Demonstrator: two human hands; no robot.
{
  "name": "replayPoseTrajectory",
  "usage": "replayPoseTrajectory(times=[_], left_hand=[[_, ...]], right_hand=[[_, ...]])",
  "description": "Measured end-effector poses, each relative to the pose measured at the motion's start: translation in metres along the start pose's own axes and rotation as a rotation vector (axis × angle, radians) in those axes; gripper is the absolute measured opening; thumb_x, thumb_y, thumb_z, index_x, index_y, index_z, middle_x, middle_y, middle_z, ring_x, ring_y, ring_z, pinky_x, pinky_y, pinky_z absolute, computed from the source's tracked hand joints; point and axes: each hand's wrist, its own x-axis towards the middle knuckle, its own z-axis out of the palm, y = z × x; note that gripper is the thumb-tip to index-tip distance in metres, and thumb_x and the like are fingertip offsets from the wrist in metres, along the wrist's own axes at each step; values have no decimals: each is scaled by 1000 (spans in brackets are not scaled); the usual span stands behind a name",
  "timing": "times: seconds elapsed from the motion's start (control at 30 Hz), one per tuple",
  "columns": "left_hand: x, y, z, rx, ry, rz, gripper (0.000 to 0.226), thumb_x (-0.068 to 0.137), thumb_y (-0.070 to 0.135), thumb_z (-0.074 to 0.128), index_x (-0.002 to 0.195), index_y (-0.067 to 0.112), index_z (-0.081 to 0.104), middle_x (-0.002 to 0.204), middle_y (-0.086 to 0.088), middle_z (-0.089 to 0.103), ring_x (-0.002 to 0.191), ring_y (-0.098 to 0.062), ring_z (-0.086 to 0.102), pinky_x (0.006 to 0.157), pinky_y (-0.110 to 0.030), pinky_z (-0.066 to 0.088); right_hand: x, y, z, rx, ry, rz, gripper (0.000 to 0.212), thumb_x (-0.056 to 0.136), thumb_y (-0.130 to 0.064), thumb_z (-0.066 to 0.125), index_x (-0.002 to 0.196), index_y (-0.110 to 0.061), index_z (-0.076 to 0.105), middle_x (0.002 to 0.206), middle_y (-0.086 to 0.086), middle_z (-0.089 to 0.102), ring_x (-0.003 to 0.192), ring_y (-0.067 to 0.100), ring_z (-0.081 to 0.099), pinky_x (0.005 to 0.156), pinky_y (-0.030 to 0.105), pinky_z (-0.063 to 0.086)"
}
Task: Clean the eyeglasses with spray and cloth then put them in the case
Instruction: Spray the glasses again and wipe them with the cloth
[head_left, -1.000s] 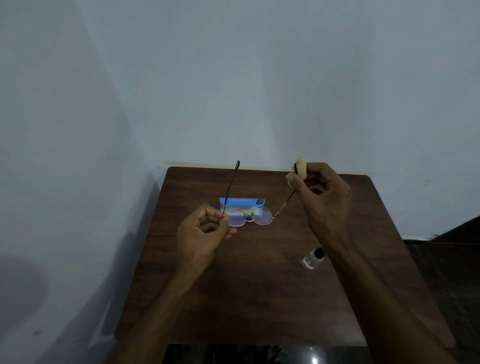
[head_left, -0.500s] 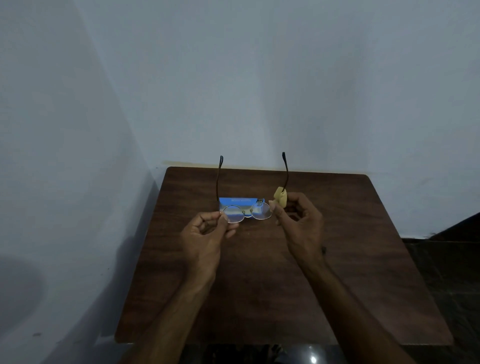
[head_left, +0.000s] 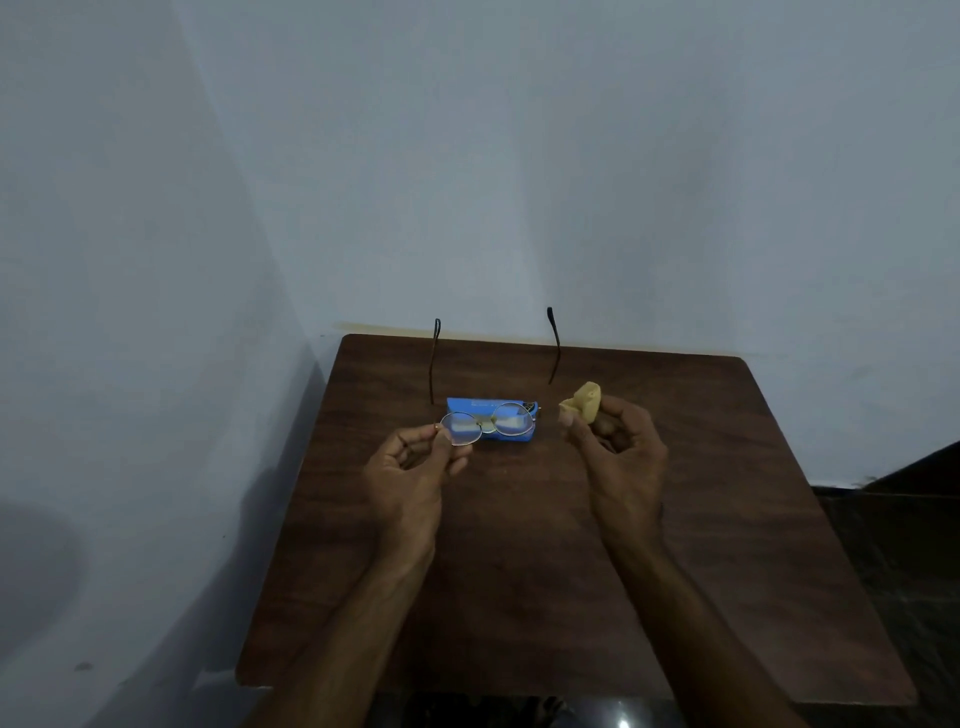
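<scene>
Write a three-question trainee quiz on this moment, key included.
1. Which hand pinches the eyeglasses at a corner of the frame?
2. True or false: their temples are folded shut.
3. The right hand grips: A) nothing; B) a yellow cloth; C) the other corner of the frame.

Key: 1. the left hand; 2. false, both temples stand open; 3. B.
</scene>
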Motion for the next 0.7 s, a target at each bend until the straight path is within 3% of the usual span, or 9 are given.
replayPoseTrajectory(times=[0.1, 0.27, 0.33, 0.43, 0.5, 0.6, 0.7], left_hand=[[4, 0, 1, 15, 9, 5, 12, 92, 0, 75, 104, 1, 74, 90, -16, 81, 78, -27, 80, 67, -28, 66], [2, -3, 5, 153, 21, 71, 12, 88, 3, 81, 99, 5, 76, 85, -7, 81, 74, -14, 79, 65, -23, 63], [1, -6, 5, 221, 4, 103, 15, 84, 13, 86, 97, 12, 78, 87, -2, 81, 81, -15, 78, 70, -28, 63], [-1, -4, 7, 234, -36, 150, 15, 84, 14, 85, 97, 13, 78, 89, -1, 80, 86, -17, 78, 75, -35, 64], [-4, -1, 8, 248, -48, 178, 13, 85, 8, 84, 96, 10, 77, 86, 0, 79, 80, -11, 77, 69, -28, 63], [-2, -1, 6, 314, -53, 212, 16, 81, 0, 84, 91, 12, 77, 81, 2, 78, 74, -7, 74, 66, -24, 59], [1, -3, 3, 332, -72, 215, 19, 80, -2, 84, 87, 14, 77, 77, 3, 77, 70, -10, 73, 66, -30, 61]], right_hand=[[-14, -12, 5, 59, 25, 38, 33, 86, -9, 85, 114, -5, 70, 111, 14, 77, 103, 26, 77, 88, 37, 63], [-46, -39, 42, 92, -192, 83, 28, 82, 0, 84, 108, -4, 74, 101, 5, 80, 94, 17, 78, 82, 24, 61], [-44, -41, 55, 80, -243, 80, 26, 83, 0, 84, 107, -6, 76, 104, 3, 79, 96, 17, 78, 83, 28, 63], [-32, -41, 68, -50, -315, 90, 25, 85, -14, 87, 108, -19, 79, 103, -7, 77, 94, 15, 77, 80, 41, 66], [-25, -43, 71, -152, -351, 89, 23, 83, -19, 88, 105, -23, 80, 99, -11, 74, 87, 11, 75, 71, 36, 66], [-17, -44, 71, -403, -387, -54, 17, 80, -28, 90, 93, -22, 80, 89, -13, 70, 78, 6, 68, 70, 22, 55], [-18, -43, 74, -519, -375, -140, 23, 81, -26, 89, 77, -13, 71, 79, -7, 65, 75, 13, 61, 67, 30, 51]])
